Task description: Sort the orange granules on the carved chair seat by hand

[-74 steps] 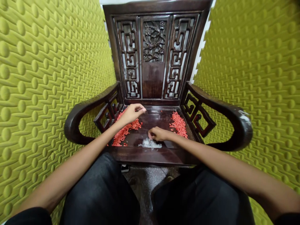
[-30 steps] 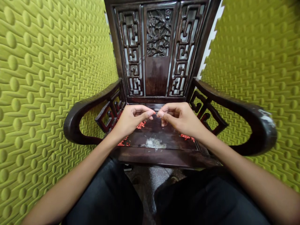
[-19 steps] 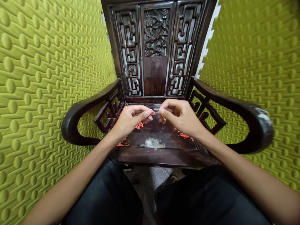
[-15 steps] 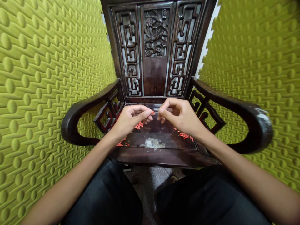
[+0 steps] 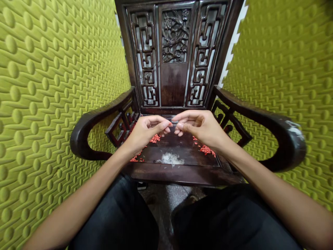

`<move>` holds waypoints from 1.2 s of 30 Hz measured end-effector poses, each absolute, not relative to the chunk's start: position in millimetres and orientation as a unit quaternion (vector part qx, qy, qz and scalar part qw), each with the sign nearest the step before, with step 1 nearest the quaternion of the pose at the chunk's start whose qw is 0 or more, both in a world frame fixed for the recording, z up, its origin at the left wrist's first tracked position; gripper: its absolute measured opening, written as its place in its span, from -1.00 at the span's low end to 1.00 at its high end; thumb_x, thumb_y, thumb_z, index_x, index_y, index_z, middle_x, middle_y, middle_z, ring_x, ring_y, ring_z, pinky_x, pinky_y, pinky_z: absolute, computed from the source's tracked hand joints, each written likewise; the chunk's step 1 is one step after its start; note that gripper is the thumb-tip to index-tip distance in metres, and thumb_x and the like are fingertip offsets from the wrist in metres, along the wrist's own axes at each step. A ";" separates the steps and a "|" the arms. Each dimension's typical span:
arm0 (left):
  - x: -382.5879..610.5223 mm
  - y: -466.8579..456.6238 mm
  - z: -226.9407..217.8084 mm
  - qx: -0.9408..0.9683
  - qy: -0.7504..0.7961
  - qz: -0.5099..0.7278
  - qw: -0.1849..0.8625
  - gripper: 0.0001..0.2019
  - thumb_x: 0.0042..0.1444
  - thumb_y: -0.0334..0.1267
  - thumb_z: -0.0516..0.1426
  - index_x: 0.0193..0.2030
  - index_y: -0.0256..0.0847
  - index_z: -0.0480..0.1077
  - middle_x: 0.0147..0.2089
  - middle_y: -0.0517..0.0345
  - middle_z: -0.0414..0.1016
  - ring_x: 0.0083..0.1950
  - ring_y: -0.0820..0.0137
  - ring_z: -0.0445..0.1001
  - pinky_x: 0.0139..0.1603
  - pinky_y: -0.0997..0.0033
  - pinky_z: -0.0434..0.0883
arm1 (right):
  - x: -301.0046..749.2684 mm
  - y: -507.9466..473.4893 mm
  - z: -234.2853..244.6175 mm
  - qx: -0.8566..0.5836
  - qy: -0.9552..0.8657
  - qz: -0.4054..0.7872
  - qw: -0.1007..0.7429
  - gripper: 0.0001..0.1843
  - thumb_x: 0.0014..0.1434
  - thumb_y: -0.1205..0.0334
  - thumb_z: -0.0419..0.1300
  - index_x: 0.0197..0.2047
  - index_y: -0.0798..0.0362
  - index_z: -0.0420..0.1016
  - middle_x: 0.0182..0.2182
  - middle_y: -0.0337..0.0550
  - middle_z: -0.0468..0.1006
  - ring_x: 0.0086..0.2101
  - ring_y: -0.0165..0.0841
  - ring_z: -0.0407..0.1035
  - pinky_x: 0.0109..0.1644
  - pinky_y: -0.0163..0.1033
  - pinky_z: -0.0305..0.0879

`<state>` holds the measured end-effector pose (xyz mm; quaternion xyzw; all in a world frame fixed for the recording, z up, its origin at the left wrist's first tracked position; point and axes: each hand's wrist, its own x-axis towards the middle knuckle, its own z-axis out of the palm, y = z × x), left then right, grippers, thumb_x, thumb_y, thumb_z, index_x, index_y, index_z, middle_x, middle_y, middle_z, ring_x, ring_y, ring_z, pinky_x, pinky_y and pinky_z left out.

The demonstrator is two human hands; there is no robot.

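The left hand [image 5: 145, 135] and right hand [image 5: 201, 127] hang pinched over the wooden chair seat [image 5: 182, 175], fingertips nearly meeting; any grain held is too small to tell. Red grains [image 5: 207, 150] lie just below both hands, left and right, with a white heap [image 5: 170, 158] nearer, between them.

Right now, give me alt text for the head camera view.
The left hand and right hand nearly meet at the fingertips above the seat of a carved dark wooden armchair, with red grains on both sides and a small white pile near the front. Green padded panels flank the chair.
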<state>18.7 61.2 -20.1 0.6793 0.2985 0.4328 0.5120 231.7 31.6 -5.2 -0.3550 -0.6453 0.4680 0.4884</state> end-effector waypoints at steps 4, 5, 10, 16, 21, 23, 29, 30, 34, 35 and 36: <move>19.5 60.4 -21.8 0.660 0.287 0.435 0.540 -0.75 0.15 -0.08 0.37 -0.24 -0.26 0.64 -0.30 0.08 0.64 -0.29 0.45 0.53 -0.22 0.49 0.44 | 233.1 34.7 -6.8 -0.351 -0.645 0.452 0.506 -0.66 0.09 0.01 0.50 -0.28 0.12 0.64 -0.41 -0.12 0.67 -0.38 -0.33 0.61 -0.18 -0.16 0.65; 20.0 59.6 -22.0 0.651 0.283 0.435 0.554 -0.75 0.15 -0.08 0.37 -0.23 -0.26 0.64 -0.29 0.08 0.64 -0.28 0.45 0.54 -0.22 0.49 0.45 | 232.8 35.0 -6.9 -0.348 -0.639 0.453 0.515 -0.65 0.08 0.00 0.51 -0.28 0.11 0.63 -0.41 -0.13 0.67 -0.38 -0.32 0.62 -0.17 -0.14 0.65; 24.1 54.0 -21.8 0.599 0.266 0.427 0.623 -0.74 0.13 -0.08 0.39 -0.20 -0.26 0.64 -0.27 0.08 0.63 -0.25 0.45 0.55 -0.21 0.49 0.48 | 230.6 33.3 -4.0 -0.336 -0.623 0.441 0.553 -0.60 0.01 -0.04 0.54 -0.31 0.09 0.59 -0.44 -0.16 0.65 -0.41 -0.32 0.61 -0.22 -0.16 0.66; 30.0 50.1 -25.0 0.547 0.240 0.413 0.688 -0.75 0.15 -0.11 0.39 -0.16 -0.25 0.64 -0.27 0.12 0.59 -0.27 0.49 0.53 -0.21 0.49 0.50 | 232.1 31.5 -0.4 -0.341 -0.656 0.359 0.570 -0.62 0.02 -0.04 0.53 -0.34 0.09 0.61 -0.40 -0.17 0.62 -0.41 -0.40 0.53 -0.27 -0.25 0.59; 32.2 48.6 -27.3 0.524 0.233 0.423 0.701 -0.78 0.15 -0.13 0.39 -0.19 -0.25 0.62 -0.27 0.14 0.57 -0.28 0.51 0.51 -0.22 0.52 0.51 | 230.2 27.9 0.7 -0.319 -0.662 0.363 0.573 -0.63 0.06 -0.04 0.52 -0.31 0.09 0.63 -0.42 -0.17 0.64 -0.41 -0.39 0.55 -0.25 -0.25 0.58; 32.3 48.1 -26.9 0.523 0.234 0.428 0.699 -0.78 0.15 -0.13 0.39 -0.21 -0.26 0.62 -0.28 0.15 0.56 -0.28 0.51 0.50 -0.23 0.52 0.51 | 228.9 26.6 1.1 -0.309 -0.666 0.359 0.576 -0.64 0.07 -0.03 0.51 -0.30 0.09 0.63 -0.41 -0.17 0.65 -0.41 -0.39 0.56 -0.27 -0.26 0.58; 31.9 47.9 -26.3 0.525 0.246 0.430 0.692 -0.73 0.15 -0.09 0.38 -0.17 -0.27 0.62 -0.29 0.15 0.54 -0.28 0.52 0.49 -0.21 0.51 0.51 | 227.0 25.2 0.4 -0.316 -0.683 0.326 0.571 -0.65 0.09 -0.04 0.49 -0.32 0.09 0.63 -0.43 -0.19 0.62 -0.43 -0.41 0.53 -0.32 -0.28 0.54; 31.8 48.1 -26.6 0.527 0.243 0.428 0.693 -0.74 0.16 -0.09 0.38 -0.17 -0.27 0.62 -0.29 0.15 0.54 -0.28 0.52 0.49 -0.22 0.51 0.51 | 226.7 25.1 -0.1 -0.317 -0.684 0.322 0.573 -0.65 0.09 -0.04 0.49 -0.32 0.09 0.63 -0.42 -0.18 0.63 -0.42 -0.41 0.52 -0.32 -0.28 0.54; 31.4 49.0 -28.0 0.533 0.235 0.423 0.694 -0.75 0.18 -0.10 0.37 -0.20 -0.27 0.61 -0.29 0.15 0.54 -0.29 0.52 0.48 -0.23 0.50 0.49 | 225.5 24.7 -1.7 -0.308 -0.684 0.316 0.580 -0.65 0.09 -0.05 0.49 -0.31 0.09 0.64 -0.38 -0.18 0.64 -0.40 -0.42 0.51 -0.32 -0.30 0.51; 31.4 49.1 -28.2 0.534 0.236 0.423 0.693 -0.75 0.17 -0.10 0.37 -0.20 -0.27 0.61 -0.29 0.15 0.54 -0.29 0.51 0.47 -0.23 0.49 0.49 | 225.3 24.7 -2.0 -0.306 -0.685 0.317 0.580 -0.65 0.09 -0.04 0.49 -0.31 0.09 0.64 -0.38 -0.18 0.64 -0.41 -0.42 0.50 -0.33 -0.30 0.51; 31.3 49.2 -28.3 0.534 0.237 0.423 0.693 -0.75 0.16 -0.09 0.37 -0.20 -0.27 0.61 -0.29 0.15 0.54 -0.29 0.51 0.47 -0.23 0.49 0.48 | 225.0 24.7 -2.1 -0.306 -0.686 0.316 0.580 -0.66 0.10 -0.04 0.49 -0.30 0.09 0.64 -0.38 -0.18 0.63 -0.41 -0.43 0.50 -0.33 -0.30 0.50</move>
